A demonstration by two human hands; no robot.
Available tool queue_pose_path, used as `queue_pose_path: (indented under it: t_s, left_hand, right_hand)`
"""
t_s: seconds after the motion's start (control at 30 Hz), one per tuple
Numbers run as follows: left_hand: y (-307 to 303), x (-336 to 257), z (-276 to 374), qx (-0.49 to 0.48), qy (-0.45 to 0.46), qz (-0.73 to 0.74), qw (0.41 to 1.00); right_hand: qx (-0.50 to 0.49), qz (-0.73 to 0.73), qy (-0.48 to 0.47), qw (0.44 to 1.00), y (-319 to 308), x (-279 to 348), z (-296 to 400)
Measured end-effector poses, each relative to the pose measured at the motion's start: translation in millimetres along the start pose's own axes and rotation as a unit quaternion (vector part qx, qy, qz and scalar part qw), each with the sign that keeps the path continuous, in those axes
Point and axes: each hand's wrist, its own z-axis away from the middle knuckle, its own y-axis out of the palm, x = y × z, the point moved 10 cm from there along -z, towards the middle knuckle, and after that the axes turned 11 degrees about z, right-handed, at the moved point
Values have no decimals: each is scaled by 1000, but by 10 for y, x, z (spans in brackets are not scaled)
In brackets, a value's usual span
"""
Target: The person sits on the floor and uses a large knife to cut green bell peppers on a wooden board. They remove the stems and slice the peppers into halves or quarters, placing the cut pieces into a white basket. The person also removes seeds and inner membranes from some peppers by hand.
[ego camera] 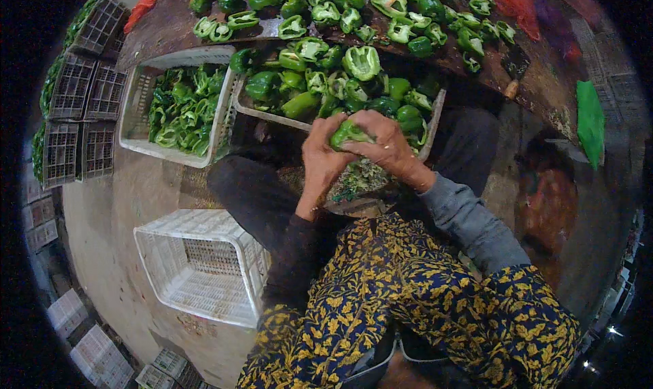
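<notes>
Between both hands is a green bell pepper (pixel 348 134), held over my lap just past the near rim of a crate. My left hand (pixel 325 156) grips its left side, and my right hand (pixel 382 141) wraps over its right side, thumb across the front. Fingers cover much of the pepper, so I cannot tell whether it is whole or cut. Right behind the hands, a shallow crate (pixel 273 117) is heaped with whole and halved green peppers (pixel 362 63). Pale seeds and green scraps (pixel 359 180) lie beneath the hands.
Many cut peppers (pixel 326 12) cover the worktable (pixel 168 42). A white plastic crate (pixel 130 128) of pepper pieces stands left; another white crate (pixel 204 307) lies on its side nearer me. Stacked crates (pixel 76 90) line the far left. A knife (pixel 511 88) rests on the table at right.
</notes>
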Motion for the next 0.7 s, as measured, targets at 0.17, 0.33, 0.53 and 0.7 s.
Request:
queue_pose_path:
  t_s: [0.17,0.33,0.53,0.7]
  left_hand:
    - [-351,-47,-112,29,89,-224,970]
    - [-1792,-224,-773,-118,189,-268,937]
    - [-2759,-265,-1045,-269,198,-443,832]
    - [-1454,-60,-573,-214,161,-278,922]
  right_hand:
    - [80,15,48,996,249,-140,205]
    - [38,220,81,971,-7,-561,390]
    - [-16,150,180,972,-282,-1218,-122]
    - [88,225,139,960,-409,-1383,-115]
